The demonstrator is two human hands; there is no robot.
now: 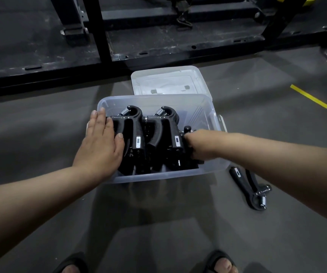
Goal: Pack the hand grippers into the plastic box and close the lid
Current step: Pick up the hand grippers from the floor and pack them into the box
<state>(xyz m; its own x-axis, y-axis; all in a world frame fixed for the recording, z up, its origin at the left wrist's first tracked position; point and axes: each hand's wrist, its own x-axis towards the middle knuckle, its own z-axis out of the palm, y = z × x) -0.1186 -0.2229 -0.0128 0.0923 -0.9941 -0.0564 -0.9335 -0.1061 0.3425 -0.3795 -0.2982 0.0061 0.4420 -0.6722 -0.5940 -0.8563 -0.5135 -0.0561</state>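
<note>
The right hand [198, 144] is down inside the plastic box [213, 123], its grip curled around a black hand gripper [187, 131] at the box's right end; the fingers are mostly hidden. The left hand [101, 142] lies flat with fingers spread, pressing on the packed hand grippers [148, 134] at the box's left side. Two rows of them stand in the box, springs pointing away from the person. Just behind the box, the clear lid [168, 81] lies on the floor [40, 134]. To the box's right, one loose hand gripper [251, 190] lies on the floor. Beyond the lid runs a black metal frame [99, 36].
</note>
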